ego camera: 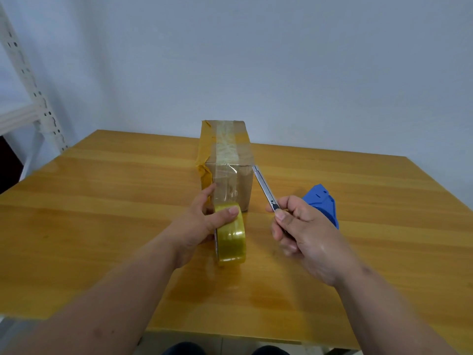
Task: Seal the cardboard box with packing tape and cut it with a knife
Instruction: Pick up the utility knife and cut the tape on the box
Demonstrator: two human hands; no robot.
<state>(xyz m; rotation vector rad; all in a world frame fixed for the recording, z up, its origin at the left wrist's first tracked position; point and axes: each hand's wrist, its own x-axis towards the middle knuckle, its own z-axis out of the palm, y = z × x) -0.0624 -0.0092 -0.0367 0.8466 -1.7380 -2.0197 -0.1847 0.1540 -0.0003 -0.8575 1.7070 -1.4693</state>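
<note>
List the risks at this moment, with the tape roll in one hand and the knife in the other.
1. The utility knife in the right hand has its blade out; cutting the tape strip could nick the left hand holding the tape roll.
2. The blade may gouge the cardboard box.
3. Slack tape could wrinkle.

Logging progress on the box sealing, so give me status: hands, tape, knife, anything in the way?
Left hand grips tape roll, strip running up the cardboard box. Right hand holds knife, blade out beside the box. Blue dispenser behind right hand, not blocking.
</note>
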